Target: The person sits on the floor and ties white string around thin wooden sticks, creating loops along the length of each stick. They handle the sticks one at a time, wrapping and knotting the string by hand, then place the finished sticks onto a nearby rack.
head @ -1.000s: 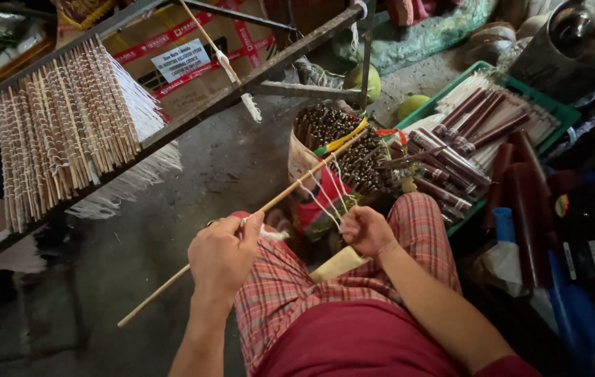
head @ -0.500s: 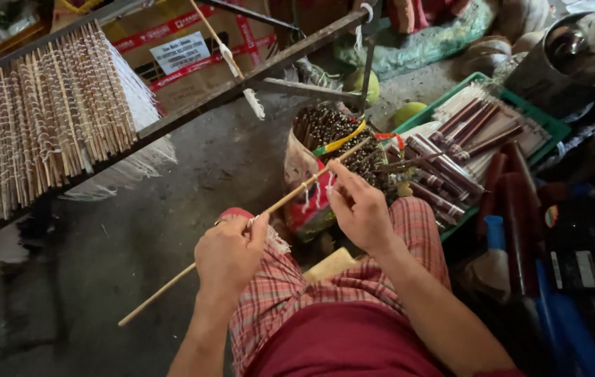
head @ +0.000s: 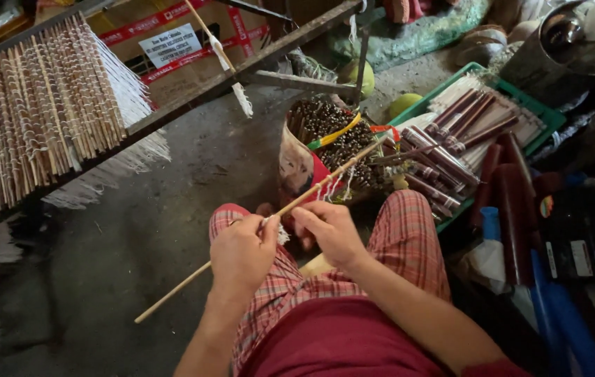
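The concrete floor (head: pixel 130 237) fills the left and middle of the frame. Across the upper left runs a slanted rack (head: pixel 193 101), and on it lies a wide row of finished sticks (head: pixel 39 119), each wound with thread and trailing white fringe off the lower edge. At the right of the frame a green tray (head: pixel 535 112) holds dark brown rolls (head: pixel 451 132), with more dark tubes beside it. At the upper middle stands a bag (head: pixel 297 164) packed full of small brown pieces (head: pixel 332 132).

In the lower middle, over checked trousers (head: pixel 416 237), the person's two hands work on one long bamboo stick (head: pixel 318 187). It slants from the lower left of the frame up toward the bag. The left hand (head: pixel 241 255) is curled around it, grip pressed together on the shaft. The right hand (head: pixel 329 230) sits just beside it, fingers pinching the stick where white thread (head: pixel 332 187) hangs from it.

Judging from this, many sticks are already done and racked. The one in hand looks only begun: a few loose threads near its upper half, the lower length bare. The full bag suggests plenty of work remains.
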